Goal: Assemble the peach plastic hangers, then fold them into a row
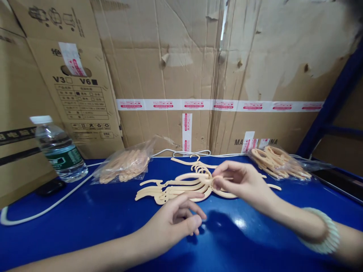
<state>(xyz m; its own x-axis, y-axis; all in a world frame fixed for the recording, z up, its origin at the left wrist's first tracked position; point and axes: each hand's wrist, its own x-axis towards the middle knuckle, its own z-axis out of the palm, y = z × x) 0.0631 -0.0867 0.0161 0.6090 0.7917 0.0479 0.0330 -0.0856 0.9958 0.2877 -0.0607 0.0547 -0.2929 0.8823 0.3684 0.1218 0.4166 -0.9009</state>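
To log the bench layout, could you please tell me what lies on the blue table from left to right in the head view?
Water bottle → left bag of hangers → loose hangers → right bag of hangers. Both hands overlap the loose hangers, so they are left out.

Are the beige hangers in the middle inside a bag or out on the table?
Out. The beige hangers lie bare on the blue table, unbagged; the right hand pinches one.

Water bottle (58, 149), white cable (53, 203), left plastic bag (124, 164), right plastic bag (279, 158), cardboard boxes (170, 68) behind, blue table (99, 230)
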